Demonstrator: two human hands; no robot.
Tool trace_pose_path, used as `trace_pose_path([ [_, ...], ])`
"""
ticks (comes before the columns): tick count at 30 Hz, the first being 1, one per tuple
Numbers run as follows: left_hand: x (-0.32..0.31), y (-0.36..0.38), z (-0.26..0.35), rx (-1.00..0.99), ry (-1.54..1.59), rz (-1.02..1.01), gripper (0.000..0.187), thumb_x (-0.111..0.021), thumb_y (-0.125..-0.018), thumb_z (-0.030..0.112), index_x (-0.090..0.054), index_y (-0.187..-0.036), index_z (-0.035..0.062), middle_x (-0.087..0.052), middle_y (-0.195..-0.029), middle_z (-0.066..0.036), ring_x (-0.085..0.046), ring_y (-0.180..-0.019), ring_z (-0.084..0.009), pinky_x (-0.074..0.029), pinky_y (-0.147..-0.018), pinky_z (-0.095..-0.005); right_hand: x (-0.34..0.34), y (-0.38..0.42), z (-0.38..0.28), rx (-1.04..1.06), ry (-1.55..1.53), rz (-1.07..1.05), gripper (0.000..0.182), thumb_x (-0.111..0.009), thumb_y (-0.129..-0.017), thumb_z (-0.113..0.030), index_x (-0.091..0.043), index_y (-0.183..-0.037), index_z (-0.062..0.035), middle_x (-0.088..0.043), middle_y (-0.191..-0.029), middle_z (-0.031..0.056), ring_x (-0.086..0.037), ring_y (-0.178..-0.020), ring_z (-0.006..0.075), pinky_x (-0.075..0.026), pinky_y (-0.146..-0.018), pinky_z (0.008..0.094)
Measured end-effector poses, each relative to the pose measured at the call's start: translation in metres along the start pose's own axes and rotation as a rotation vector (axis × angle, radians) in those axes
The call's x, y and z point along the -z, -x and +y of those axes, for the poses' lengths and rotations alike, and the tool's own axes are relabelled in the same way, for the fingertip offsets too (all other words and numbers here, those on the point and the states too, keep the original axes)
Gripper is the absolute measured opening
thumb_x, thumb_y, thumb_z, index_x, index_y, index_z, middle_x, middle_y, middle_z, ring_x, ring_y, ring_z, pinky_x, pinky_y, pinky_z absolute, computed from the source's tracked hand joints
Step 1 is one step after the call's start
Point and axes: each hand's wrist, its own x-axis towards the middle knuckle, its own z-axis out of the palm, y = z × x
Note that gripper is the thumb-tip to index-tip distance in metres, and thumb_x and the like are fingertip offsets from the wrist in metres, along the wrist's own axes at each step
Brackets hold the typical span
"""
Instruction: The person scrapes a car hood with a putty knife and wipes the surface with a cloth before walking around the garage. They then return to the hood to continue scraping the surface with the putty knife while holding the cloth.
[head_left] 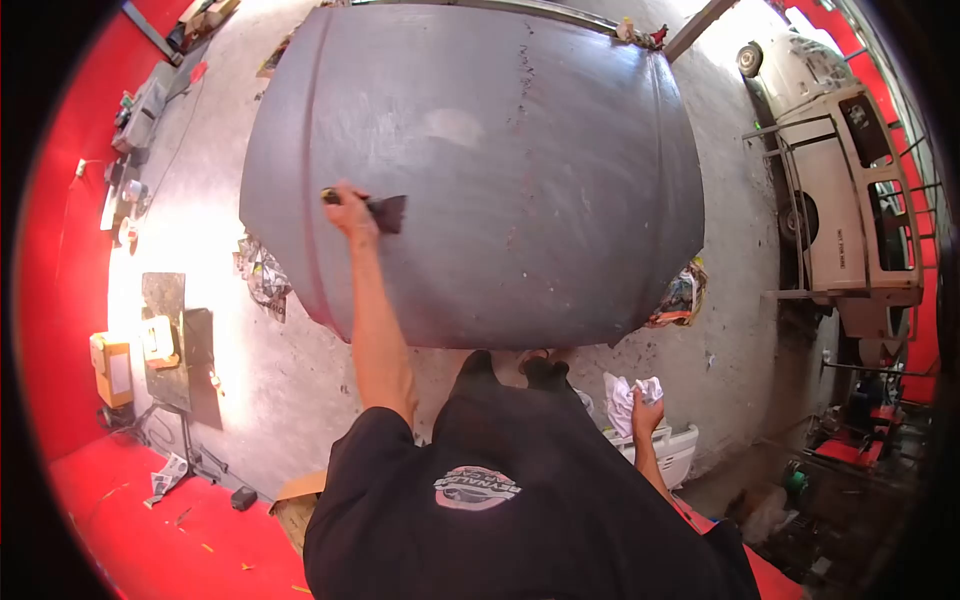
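Note:
My left hand point(352, 212) is closed around the handle of a dark, flared putty knife point(388, 213) with a yellow end. I hold it over the left part of a dull grey car hood point(590, 200), blade pointing right. A pale smudge and a broken line of chips or dark marks show on the hood's surface. Down at my right side, my right hand point(648, 410) grips a crumpled white cloth point(620, 402), apart from the hood. Below that hand, a white plastic item point(672, 458) is partly covered by my forearm.
A van point(850, 200) stands along the right side. Crumpled plastic point(265, 275) pokes out by the hood's left edge. At left are a flat dark panel point(165, 350) and a yellow box point(112, 370) on the concrete floor point(215, 180). A red wall point(75, 200) runs along the left.

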Motion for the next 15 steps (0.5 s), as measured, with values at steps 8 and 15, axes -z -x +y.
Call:
trace_pose_path([
  [8,-0.06,0.068,-0.01,0.165,0.02,-0.121,0.014,-0.058,-0.099,0.017,-0.049,-0.092,0.0088,-0.051,-0.063,-0.001,-0.054,-0.056,-0.0108,-0.045,-0.054,-0.0272,-0.012,0.011,0.006,0.037,0.061,0.076,0.052,-0.082,-0.079,-0.028,-0.065,-0.12,-0.0004,-0.071,-0.11,0.0164,-0.067,-0.101,0.0305,-0.05,-0.091,0.041],
  [15,-0.033,0.014,0.02,-0.047,-0.093,0.105,0.02,-0.058,-0.097,0.015,-0.045,-0.082,0.0089,-0.05,-0.064,-0.001,-0.051,-0.058,-0.0118,-0.044,-0.059,-0.03,-0.034,0.075,0.057,-0.227,0.008,-0.003,0.055,-0.079,-0.079,-0.021,-0.061,-0.127,0.0012,-0.068,-0.117,0.0191,-0.066,-0.108,0.0325,-0.049,-0.095,0.0399],
])
